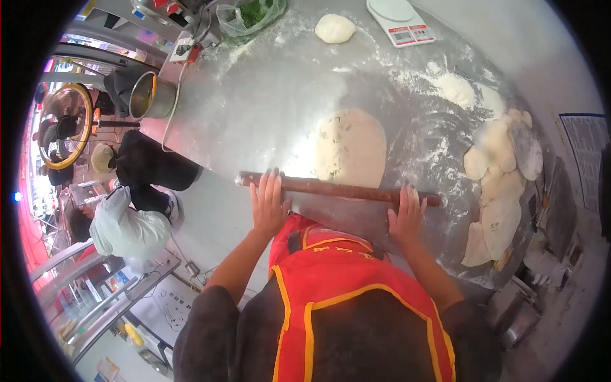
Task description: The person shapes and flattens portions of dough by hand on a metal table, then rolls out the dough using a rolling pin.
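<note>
A long brown rolling pin (318,185) lies crosswise near the table's front edge, over the near end of a flat oval sheet of dough (356,148). Dark green flecks show along the left part of the sheet. My left hand (268,202) rests on the pin toward its left end, fingers stretched out and pointing away from me. Toward the other end, my right hand (408,213) lies on the pin in the same way, fingers extended. Neither hand wraps around it.
Flattened dough pieces (499,191) lie overlapping at the right, near loose flour (453,88). At the back are a dough ball (335,28), a white scale (400,25) and a bag of greens (251,14). A metal pot (156,95) stands left; a person in a light top (130,223) is nearby.
</note>
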Demonstrator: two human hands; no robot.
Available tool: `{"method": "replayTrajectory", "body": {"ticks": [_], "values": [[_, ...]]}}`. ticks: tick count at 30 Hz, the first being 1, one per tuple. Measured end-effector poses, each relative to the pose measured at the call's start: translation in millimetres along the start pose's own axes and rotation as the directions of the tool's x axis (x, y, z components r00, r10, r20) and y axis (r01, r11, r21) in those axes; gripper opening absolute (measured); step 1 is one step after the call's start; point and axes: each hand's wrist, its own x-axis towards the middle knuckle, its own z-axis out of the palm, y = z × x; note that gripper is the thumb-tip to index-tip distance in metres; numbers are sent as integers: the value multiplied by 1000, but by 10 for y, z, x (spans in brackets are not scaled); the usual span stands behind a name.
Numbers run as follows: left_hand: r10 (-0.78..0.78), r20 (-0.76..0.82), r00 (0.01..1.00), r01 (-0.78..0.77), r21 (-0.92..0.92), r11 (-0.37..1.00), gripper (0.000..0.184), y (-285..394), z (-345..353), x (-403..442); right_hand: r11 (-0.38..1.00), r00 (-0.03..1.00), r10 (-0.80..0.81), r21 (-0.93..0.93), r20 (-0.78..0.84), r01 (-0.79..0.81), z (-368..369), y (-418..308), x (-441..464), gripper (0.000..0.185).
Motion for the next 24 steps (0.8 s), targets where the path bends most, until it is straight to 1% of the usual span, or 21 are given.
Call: {"method": "replayTrajectory", "body": {"ticks": [3, 4, 5, 6, 7, 9, 10, 11, 12, 14, 15, 16, 18, 20, 22, 24], "values": [[159, -35, 987, -154, 111, 982, 59, -183, 8, 121, 989, 997, -58, 136, -41, 63, 44, 102, 281, 59], [156, 59, 986, -158, 29, 987, 58, -230, -48, 158, 940, 991, 124, 314, 46, -132, 38, 46, 573, 59], [164, 149, 975, -158, -51, 986, 57, -266, -140, 251, 826, 946, 284, 463, 154, -323, 52, -39, 969, 58], [179, 230, 957, -153, -129, 980, 55, -255, -232, 371, 782, 944, 292, 531, 151, -327, 209, -55, 1282, 61], [233, 168, 958, -217, -110, 970, 44, -188, -370, 412, 735, 943, 295, 595, 151, -325, 346, -80, 1541, 64], [216, 206, 954, -198, -107, 974, 35, -73, -567, 380, 709, 855, 370, 484, 363, -512, 223, -297, 1934, 60], [205, 229, 952, -185, -105, 977, 31, -29, -617, 347, 776, 880, 315, 437, 355, -454, 242, -286, 1964, 58], [257, 112, 960, -241, -143, 960, 25, 11, -630, 322, 835, 899, 257, 387, 355, -391, 300, -285, 1968, 56], [259, 113, 959, -238, -170, 956, 25, 39, -630, 299, 885, 913, 196, 335, 358, -322, 352, -287, 1981, 54], [258, 112, 960, -228, -226, 947, 26, 86, -623, 263, 823, 965, 147, 514, 217, -242, 410, -261, 1849, 49], [253, 146, 956, -217, -228, 949, 26, 104, -621, 260, 784, 981, 129, 591, 143, -189, 400, -225, 1782, 46], [263, 150, 953, -222, -242, 945, 26, 113, -607, 273, 749, 968, 131, 619, 214, -238, 163, -210, 1782, 45], [282, 158, 946, -234, -266, 935, 27, 100, -580, 310, 671, 929, 123, 660, 350, -338, -599, -200, 1838, 42], [304, 167, 938, -251, -281, 926, 26, 76, -576, 355, 748, 972, 200, 621, 124, -234, -847, -11, 1907, 38], [328, 160, 931, -274, -289, 917, 26, 35, -561, 398, 822, 980, 193, 538, 48, -188, -1227, 91, 2102, 33], [346, 134, 928, -298, -287, 910, 25, -7, -516, 427, 950, 979, 197, 258, -56, -176, -1314, 53, 2346, 27]]}}
